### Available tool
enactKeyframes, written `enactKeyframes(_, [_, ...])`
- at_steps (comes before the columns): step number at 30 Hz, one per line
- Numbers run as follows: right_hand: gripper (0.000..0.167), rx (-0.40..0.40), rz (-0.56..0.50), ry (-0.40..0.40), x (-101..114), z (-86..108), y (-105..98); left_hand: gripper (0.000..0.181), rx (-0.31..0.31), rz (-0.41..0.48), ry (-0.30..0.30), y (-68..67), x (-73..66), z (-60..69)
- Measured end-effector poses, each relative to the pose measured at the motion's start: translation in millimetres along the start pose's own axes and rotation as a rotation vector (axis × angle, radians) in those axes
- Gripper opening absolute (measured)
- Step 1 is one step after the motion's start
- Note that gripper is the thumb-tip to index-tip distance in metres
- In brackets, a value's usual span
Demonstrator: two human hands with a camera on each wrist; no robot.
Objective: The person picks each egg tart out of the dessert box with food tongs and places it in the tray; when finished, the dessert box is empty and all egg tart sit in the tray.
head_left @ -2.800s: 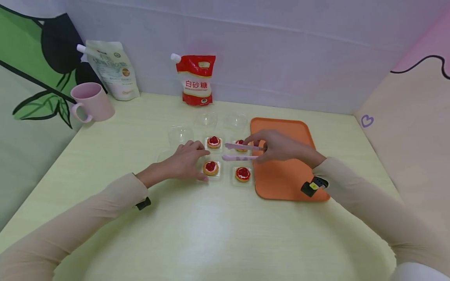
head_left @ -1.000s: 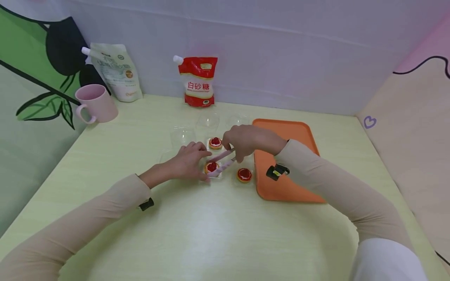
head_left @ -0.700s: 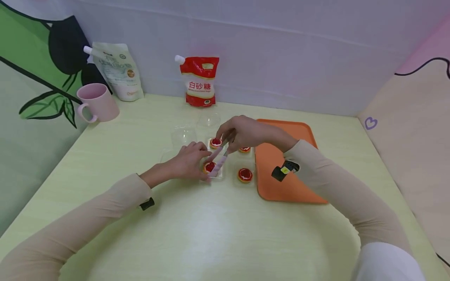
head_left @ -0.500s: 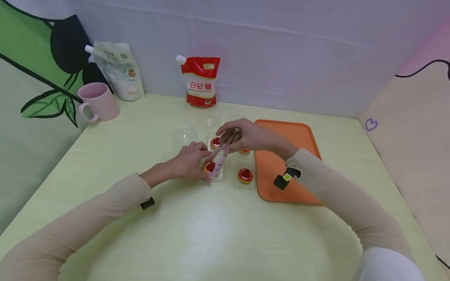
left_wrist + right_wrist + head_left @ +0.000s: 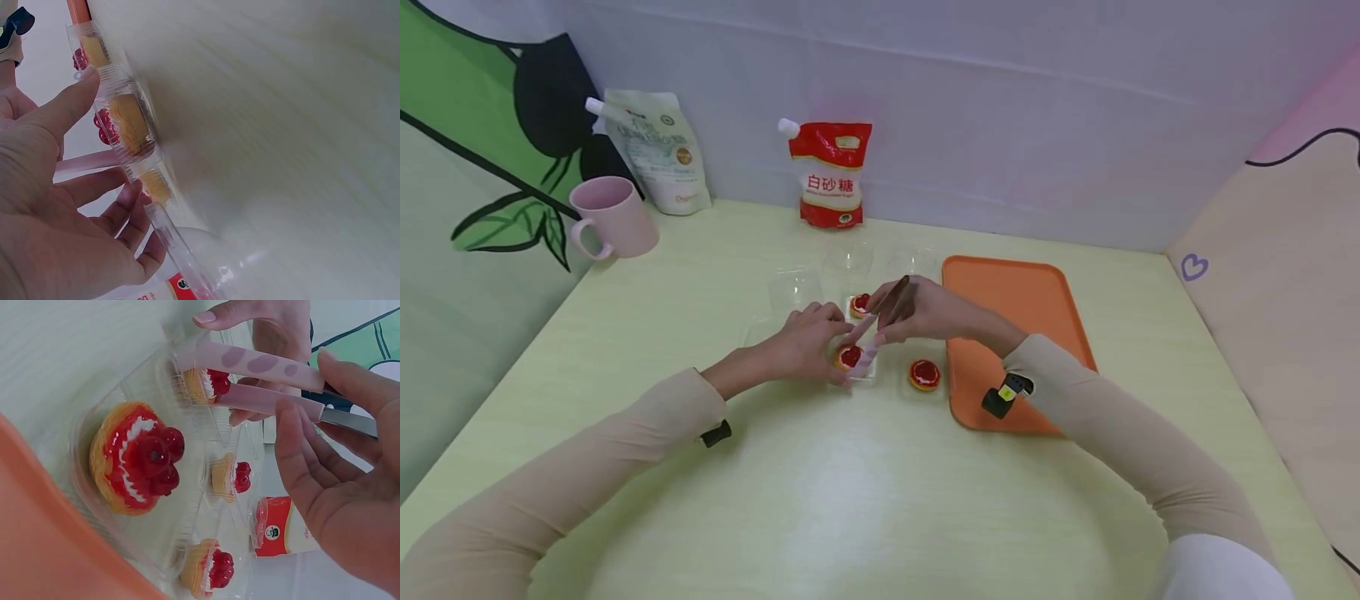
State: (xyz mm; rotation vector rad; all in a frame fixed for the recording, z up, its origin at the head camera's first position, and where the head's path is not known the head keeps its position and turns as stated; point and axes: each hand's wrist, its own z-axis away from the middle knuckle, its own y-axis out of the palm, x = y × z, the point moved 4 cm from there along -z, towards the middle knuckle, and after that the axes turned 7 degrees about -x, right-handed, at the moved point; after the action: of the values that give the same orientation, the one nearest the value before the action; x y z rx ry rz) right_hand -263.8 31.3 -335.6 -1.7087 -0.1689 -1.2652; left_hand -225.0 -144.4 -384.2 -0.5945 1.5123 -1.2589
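My left hand [image 5: 801, 343] holds the rims of an open clear plastic box [image 5: 151, 134], thumb on one side and fingers on the other. In it sits a small tart [image 5: 848, 358] topped with cream and red berries. My right hand [image 5: 936, 308] pinches a pair of pink-tipped metal tongs [image 5: 259, 365]. In the right wrist view, the tong tips lie on either side of that tart; whether they squeeze it I cannot tell. Close by sit a front-right tart [image 5: 140, 459], a back-left tart [image 5: 228, 478] and a back-right tart [image 5: 206, 569], which my right hand hides in the head view.
Clear domed lids [image 5: 847, 257] stand raised behind the boxes. An orange tray [image 5: 1007, 283] lies to the right. Along the back are a red sugar pouch [image 5: 831, 175], a pale pouch [image 5: 658, 154] and a pink mug [image 5: 613, 218].
My right hand has carried the tongs left from beside the tray to the front-left tart and turned them tips-down, lowering a little in the last half second. The left hand has stayed.
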Motion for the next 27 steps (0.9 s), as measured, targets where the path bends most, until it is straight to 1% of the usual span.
enactKeyframes(4, [0.037,0.033,-0.050,0.001,-3,-0.6,4,0.077,0.005,0.001,0.002,1.2,-0.2,-0.4])
enactKeyframes(10, [0.035,0.032,-0.114,-0.012,-7,-3.7,12,0.078,0.009,-0.006,0.005,0.0,-1.3,1.0])
enactKeyframes(13, [0.032,0.004,-0.162,-0.003,-8,-5.1,15,0.078,0.011,-0.007,0.003,-0.5,-1.2,1.1])
enactKeyframes(17, [0.030,-0.057,-0.232,0.064,-11,-6.4,20,0.075,0.013,-0.010,0.003,-0.5,-0.8,0.2])
enactKeyframes(19, [0.030,-0.085,-0.249,0.101,-12,-6.2,22,0.073,0.014,-0.011,0.001,-0.6,-0.9,0.1])
enactKeyframes(23, [0.028,-0.129,-0.239,0.134,-13,-5.2,25,0.071,0.014,-0.008,-0.003,0.1,-0.6,-0.4])
enactKeyframes(27, [0.028,-0.138,-0.211,0.129,-13,-5.4,24,0.069,0.008,-0.011,-0.002,0.7,-0.3,-1.5])
